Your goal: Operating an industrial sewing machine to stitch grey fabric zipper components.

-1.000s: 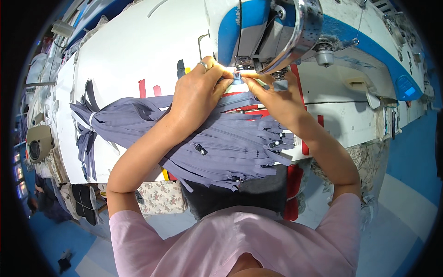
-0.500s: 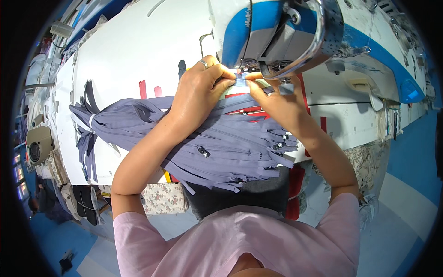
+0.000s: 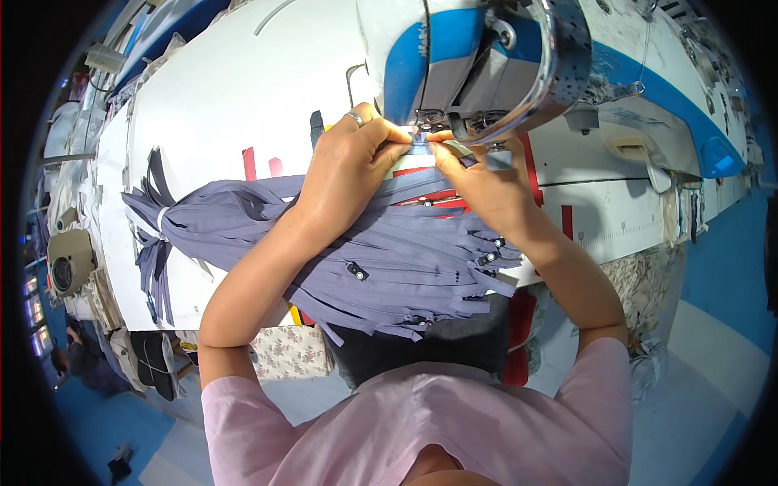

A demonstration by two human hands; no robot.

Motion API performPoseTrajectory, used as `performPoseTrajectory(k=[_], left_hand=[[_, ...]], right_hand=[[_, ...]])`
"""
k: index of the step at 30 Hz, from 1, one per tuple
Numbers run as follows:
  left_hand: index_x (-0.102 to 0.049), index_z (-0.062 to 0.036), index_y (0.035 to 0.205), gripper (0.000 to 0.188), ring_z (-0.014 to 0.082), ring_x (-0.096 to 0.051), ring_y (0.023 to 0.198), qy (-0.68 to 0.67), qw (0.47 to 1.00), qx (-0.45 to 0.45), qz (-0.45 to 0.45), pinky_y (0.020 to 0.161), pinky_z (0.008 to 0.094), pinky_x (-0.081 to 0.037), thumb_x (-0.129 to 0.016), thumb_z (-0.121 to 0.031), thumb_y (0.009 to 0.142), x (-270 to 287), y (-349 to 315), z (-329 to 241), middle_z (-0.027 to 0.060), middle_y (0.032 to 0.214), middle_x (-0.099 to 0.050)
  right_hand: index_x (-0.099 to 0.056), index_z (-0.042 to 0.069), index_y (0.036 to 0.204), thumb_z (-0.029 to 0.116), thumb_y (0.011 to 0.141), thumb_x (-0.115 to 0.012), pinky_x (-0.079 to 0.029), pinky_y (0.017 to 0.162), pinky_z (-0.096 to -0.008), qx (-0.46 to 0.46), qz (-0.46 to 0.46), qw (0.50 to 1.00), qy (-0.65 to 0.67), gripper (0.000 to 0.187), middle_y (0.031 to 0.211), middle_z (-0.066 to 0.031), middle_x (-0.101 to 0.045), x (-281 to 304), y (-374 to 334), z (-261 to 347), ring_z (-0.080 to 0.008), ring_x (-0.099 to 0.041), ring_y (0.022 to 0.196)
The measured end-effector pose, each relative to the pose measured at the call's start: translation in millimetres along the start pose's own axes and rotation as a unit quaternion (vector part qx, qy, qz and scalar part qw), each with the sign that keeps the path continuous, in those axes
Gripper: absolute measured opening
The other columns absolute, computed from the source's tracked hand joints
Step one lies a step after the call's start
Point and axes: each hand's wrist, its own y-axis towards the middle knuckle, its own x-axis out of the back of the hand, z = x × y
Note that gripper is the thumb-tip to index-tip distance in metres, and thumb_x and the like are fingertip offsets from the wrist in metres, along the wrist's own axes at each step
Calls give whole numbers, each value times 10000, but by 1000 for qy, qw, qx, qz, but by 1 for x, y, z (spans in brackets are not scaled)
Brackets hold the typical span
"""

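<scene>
The left hand (image 3: 350, 158) and right hand (image 3: 489, 185) pinched a small blue-grey strip (image 3: 418, 148) in their fingers; it lay between both sets of fingertips, the sewing machine (image 3: 462, 36) just beyond them, the zipper bundle (image 3: 393, 247) on their near side

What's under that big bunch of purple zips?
The zips lie mostly on a white table, and a red patch peeks out near their upper edge. The rest underneath is covered, so I can't tell.
</scene>
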Motion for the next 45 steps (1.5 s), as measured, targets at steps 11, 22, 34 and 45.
performPoseTrajectory(k=[11,22,34,45], left_hand=[[-696,26,908,120,312,-631,744,8,1000,-12,-21,662,393,-491,-746,-22,812,-2,4,2,157,855,-606],[-657,70,875,141,322,-639,750,-2,1000,0,-10,669,404,-497,-746,-18,810,-5,5,8,183,865,-624],[-631,84,847,184,332,-649,734,20,999,4,-26,642,404,-503,-753,-52,827,-5,7,6,196,873,-640],[-622,81,824,218,323,-630,698,42,999,21,-26,617,403,-500,-767,-81,814,-9,7,7,171,852,-607]], right_hand=[[-731,118,1032,197,893,-722,-485,865,-299,8,51,984,-170,160,1001,35,-724,7,-2,2,-106,-668,943],[-711,135,1112,269,975,-646,-426,976,-347,-4,65,991,-116,203,1061,-30,-689,12,5,3,-151,-608,1058],[-673,49,1008,179,833,-688,-450,869,-478,-111,93,974,171,219,1089,-183,-607,3,7,-10,-383,-545,1015],[-653,49,965,101,782,-669,-443,851,-476,-41,57,980,188,191,1031,-169,-614,10,10,-10,-387,-540,1000]])
